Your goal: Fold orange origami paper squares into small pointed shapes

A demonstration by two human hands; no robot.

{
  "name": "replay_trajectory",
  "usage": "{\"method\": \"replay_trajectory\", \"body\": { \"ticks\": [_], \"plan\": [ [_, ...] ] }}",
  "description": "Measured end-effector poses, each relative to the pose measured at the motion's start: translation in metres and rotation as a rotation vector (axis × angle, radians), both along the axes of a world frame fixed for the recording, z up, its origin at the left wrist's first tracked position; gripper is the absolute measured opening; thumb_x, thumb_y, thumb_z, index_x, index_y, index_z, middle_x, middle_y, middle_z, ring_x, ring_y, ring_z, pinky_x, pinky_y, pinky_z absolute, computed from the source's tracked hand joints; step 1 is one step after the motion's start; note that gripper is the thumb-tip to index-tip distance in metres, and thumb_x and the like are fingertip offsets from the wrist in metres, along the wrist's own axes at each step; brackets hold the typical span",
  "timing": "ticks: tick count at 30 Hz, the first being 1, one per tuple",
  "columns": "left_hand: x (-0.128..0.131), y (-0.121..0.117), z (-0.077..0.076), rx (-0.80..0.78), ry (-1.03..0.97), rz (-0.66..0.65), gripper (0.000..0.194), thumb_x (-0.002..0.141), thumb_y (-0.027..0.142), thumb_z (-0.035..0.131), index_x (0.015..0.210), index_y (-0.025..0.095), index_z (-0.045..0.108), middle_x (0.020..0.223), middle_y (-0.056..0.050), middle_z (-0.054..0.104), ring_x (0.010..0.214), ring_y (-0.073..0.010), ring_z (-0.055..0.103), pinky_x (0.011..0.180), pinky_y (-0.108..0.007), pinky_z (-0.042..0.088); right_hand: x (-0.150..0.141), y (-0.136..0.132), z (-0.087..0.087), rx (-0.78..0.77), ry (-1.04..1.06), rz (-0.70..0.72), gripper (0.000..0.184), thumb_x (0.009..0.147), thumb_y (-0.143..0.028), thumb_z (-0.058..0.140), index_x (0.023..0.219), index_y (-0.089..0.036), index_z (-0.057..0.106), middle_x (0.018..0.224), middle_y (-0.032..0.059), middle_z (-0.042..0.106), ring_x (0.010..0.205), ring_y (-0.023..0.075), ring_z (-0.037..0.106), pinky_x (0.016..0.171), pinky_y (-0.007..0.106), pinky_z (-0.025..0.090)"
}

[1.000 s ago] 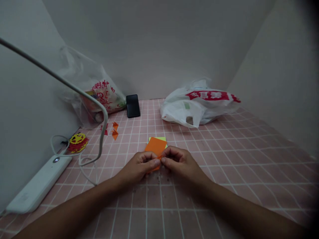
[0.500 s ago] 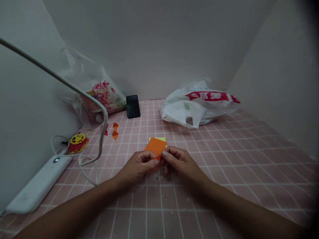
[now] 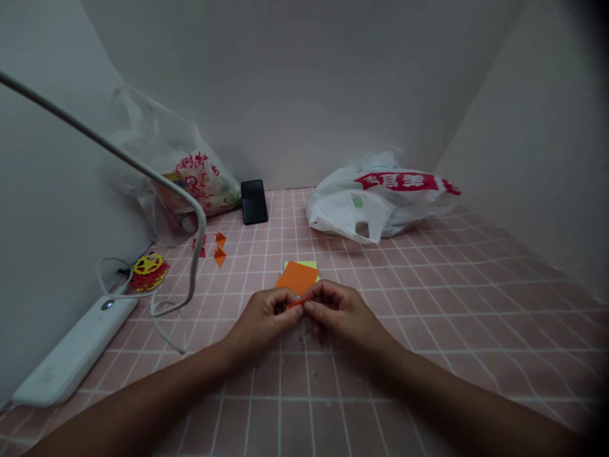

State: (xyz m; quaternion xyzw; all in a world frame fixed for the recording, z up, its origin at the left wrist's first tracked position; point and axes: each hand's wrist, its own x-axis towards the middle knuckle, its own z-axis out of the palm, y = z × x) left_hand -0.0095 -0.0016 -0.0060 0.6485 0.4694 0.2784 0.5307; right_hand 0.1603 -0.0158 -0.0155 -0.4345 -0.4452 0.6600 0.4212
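Observation:
Between the fingertips of both hands is a small piece of folded orange paper, seen nearly edge-on and partly covered by the fingers. My left hand pinches its left end between thumb and forefinger. At its right end, my right hand pinches it in the same way, the two hands almost touching. Just beyond the fingers lies a square orange sheet, turned at an angle on top of a yellow sheet. Two small folded orange paper pieces rest farther off to the left.
A white power bank with a looping cable lies left, near yellow and red cut-out shapes. At the back are a clear plastic bag, a black phone and a white plastic bag on the pink tiled surface.
The held orange paper has tilted and now shows as a thin strip; its lower flap below the left thumb no longer shows. My hands have stayed nearly in place.

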Motion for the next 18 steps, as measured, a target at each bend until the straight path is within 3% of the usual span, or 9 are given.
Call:
{"method": "replay_trajectory", "body": {
  "ticks": [9, 18],
  "plan": [
    [-0.0017, -0.0002, -0.0005, -0.011, -0.063, -0.048, 0.022, 0.086, 0.037, 0.060, 0.077, 0.017, 0.063, 0.074, 0.000, 0.060, 0.070, -0.0146, 0.051, 0.067, -0.026, 0.039, 0.0009, 0.0014, 0.0016, 0.007, -0.018, -0.017, 0.014, 0.072, -0.028, 0.066, 0.075, -0.019, 0.055, 0.049, -0.0066, 0.055, 0.041, 0.0091, 0.049, 0.044, 0.023, 0.038],
    [0.0005, -0.0007, 0.0025, 0.037, -0.011, -0.003, 0.022, 0.086, 0.036, 0.061, 0.076, 0.016, 0.064, 0.074, -0.002, 0.064, 0.071, -0.0159, 0.054, 0.068, -0.027, 0.041, 0.0031, 0.0014, -0.0003, 0.023, 0.017, 0.029, 0.019, 0.075, -0.034, 0.067, 0.076, -0.019, 0.054, 0.050, -0.0052, 0.057, 0.043, 0.0096, 0.050, 0.046, 0.023, 0.041]
  ]
}}
